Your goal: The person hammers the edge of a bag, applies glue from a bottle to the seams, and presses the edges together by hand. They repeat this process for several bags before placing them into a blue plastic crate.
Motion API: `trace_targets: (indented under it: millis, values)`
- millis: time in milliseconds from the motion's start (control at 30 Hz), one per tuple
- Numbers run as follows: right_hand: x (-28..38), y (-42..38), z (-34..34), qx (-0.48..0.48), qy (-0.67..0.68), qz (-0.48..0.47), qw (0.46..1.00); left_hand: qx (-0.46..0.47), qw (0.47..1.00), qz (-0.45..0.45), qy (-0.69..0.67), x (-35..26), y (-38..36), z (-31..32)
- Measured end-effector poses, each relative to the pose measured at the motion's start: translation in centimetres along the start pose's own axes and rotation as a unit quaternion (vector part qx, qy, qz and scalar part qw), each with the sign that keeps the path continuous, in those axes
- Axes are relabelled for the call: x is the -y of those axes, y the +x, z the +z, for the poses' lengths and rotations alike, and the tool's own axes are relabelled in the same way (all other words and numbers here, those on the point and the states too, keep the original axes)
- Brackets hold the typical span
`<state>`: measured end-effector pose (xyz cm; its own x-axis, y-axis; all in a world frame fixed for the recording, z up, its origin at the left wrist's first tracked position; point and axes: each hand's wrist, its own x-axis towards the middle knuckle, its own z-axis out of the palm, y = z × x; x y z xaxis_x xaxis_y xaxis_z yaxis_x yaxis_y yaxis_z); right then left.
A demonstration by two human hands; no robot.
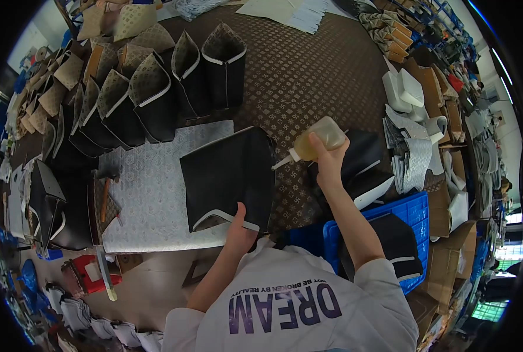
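Observation:
My left hand [241, 232] grips the near edge of a black bag body [229, 173], its thumb lying on top by a curved white edge strip. The bag body lies flat on a pale patterned sheet [150, 188]. My right hand [331, 161] is wrapped round a translucent squeeze bottle [327, 135] with yellowish liquid in it. Its thin nozzle points down and left, with the tip close to the bag body's right edge. More black bag pieces [361, 155] lie just right of my right hand.
Upright black bag bodies [225, 76] with patterned linings stand at the back left. A blue crate [423, 217] holding black pieces sits by my right arm. White boxes [411, 88] and stacked silvery sheets [414, 155] are at the right. An orange-handled tool [105, 199] lies left.

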<state>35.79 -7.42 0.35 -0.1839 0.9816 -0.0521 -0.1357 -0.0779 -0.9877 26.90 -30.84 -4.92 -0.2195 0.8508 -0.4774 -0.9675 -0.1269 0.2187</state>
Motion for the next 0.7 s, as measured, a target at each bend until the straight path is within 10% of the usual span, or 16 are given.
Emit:
trace_targets:
  millis: [700]
  values:
    - [2.4, -9.1, -2.1, 0.06, -0.011, -0.037, 0.997, 0.082, 0.995, 0.053, 0.037, 0.2, 1.8, 2.9]
